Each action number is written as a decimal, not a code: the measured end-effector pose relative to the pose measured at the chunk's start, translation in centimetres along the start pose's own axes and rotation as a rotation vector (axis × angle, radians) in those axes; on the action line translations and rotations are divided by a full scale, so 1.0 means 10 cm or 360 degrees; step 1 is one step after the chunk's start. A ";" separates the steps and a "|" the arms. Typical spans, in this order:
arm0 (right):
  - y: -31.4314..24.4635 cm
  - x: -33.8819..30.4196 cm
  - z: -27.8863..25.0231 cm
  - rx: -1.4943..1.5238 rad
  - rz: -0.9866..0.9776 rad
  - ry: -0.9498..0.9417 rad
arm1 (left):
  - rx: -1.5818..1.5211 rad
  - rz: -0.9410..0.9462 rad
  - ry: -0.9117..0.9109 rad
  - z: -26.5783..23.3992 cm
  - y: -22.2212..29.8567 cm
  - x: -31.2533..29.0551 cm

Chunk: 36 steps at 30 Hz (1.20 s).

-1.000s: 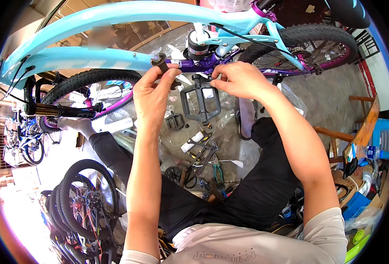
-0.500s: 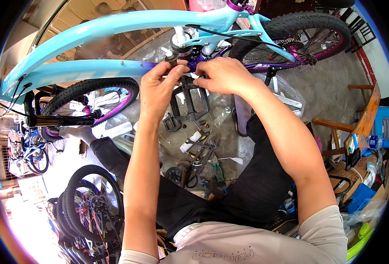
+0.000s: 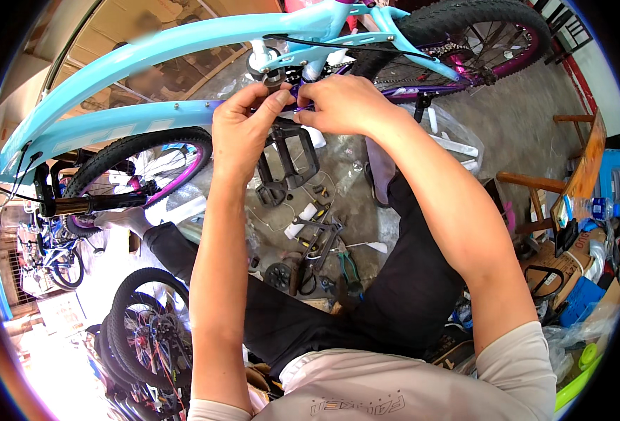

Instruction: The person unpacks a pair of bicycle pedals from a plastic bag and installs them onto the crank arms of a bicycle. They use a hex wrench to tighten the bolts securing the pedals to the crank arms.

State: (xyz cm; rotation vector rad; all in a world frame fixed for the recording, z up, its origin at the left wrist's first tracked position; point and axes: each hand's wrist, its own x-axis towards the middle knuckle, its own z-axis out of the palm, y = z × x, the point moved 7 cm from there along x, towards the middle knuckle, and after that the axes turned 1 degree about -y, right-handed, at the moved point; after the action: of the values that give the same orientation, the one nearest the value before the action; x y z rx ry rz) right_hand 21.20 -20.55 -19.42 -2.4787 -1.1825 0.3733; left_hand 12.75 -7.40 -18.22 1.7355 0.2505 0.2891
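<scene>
A light blue bicycle frame [image 3: 183, 38] with purple parts crosses the far side in front of me. My left hand [image 3: 245, 126] is pinched closed beside the lower tube, next to a dark round part [image 3: 273, 77]; what its fingertips hold is too hidden to name. Just to the right, my right hand [image 3: 343, 105] has its fingers curled in at a purple piece by the crank area, and its grip is hidden too. Directly below both hands is a black platform pedal [image 3: 294, 156]. The fingertips of the two hands are very close together.
Pliers [image 3: 348, 270], wrenches and small parts lie on the floor between my legs. The bike's front wheel [image 3: 145, 168] is at left, its rear wheel [image 3: 475, 52] at far right. Loose wheels [image 3: 148, 326] stack at lower left. A wooden stool [image 3: 569, 186] stands at right.
The whole view has shifted slightly, so the bike and hands sit a little higher and further left. Both hands stay at the same spot on the bike, fingers still closed.
</scene>
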 end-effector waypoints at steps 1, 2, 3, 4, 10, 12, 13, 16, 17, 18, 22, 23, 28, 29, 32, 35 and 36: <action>0.01 0.01 0.00 -0.0021 -0.0020 0.0024 | 0.0041 0.0021 -0.0001 0.00 0.01 0.01; 0.02 0.01 0.00 -0.0018 -0.0014 0.0024 | 0.0081 0.0042 -0.0001 0.01 0.01 0.02; 0.03 0.00 0.00 -0.0009 -0.0016 0.0032 | 0.0072 0.0044 0.0000 0.02 0.02 0.03; 0.03 -0.01 -0.01 0.0000 -0.0019 0.0041 | 0.0073 0.0042 -0.0006 0.03 0.03 0.02; 0.02 0.01 -0.01 0.0047 -0.0007 -0.0006 | -0.0075 0.0030 -0.0037 0.09 0.08 -0.01; 0.03 -0.01 0.00 0.0001 -0.0068 0.0071 | -0.0018 0.0043 -0.0053 0.10 0.07 0.00; 0.03 -0.01 0.00 -0.0005 -0.0070 0.0075 | -0.0018 0.0042 -0.0058 0.11 0.08 0.00; 0.01 0.00 -0.02 0.0002 -0.0040 0.0054 | 0.0002 0.0071 -0.0039 0.13 0.10 0.00; 0.01 0.00 -0.02 0.0014 -0.0013 0.0029 | 0.0077 0.0120 -0.0049 0.14 0.11 0.02; -0.01 0.00 -0.03 0.0016 -0.0014 0.0028 | 0.0151 0.0169 -0.0059 0.16 0.12 0.04; 0.02 0.01 0.01 -0.0071 0.0040 -0.0062 | 0.0419 0.0111 -0.0202 0.30 0.23 0.06; 0.05 0.02 0.01 -0.0062 0.0058 -0.0082 | 0.0478 0.0117 -0.0209 0.30 0.23 0.08; 0.16 0.00 -0.04 0.0022 0.0089 -0.0034 | 0.0237 0.0258 -0.0026 0.05 0.25 -0.01; 0.18 -0.01 -0.03 0.0002 0.0063 -0.0025 | 0.0215 0.0269 0.0103 -0.06 0.26 -0.10; 0.18 0.01 0.01 -0.0037 -0.0008 -0.0005 | -0.0028 0.0194 0.0575 -0.52 -0.05 -0.33; 0.16 0.01 0.04 -0.0055 -0.0061 -0.0029 | -0.0730 0.0102 0.0835 -0.79 -0.60 -0.49; 0.15 -0.01 0.04 -0.0055 -0.0066 -0.0053 | -0.0866 -0.0023 0.0903 -0.84 -0.86 -0.50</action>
State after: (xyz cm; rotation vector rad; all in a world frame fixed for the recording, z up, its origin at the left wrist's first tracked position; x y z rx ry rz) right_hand 22.07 -21.40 -20.44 -2.4822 -1.2622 0.3872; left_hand 5.17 0.34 -25.53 1.0854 0.5395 0.7651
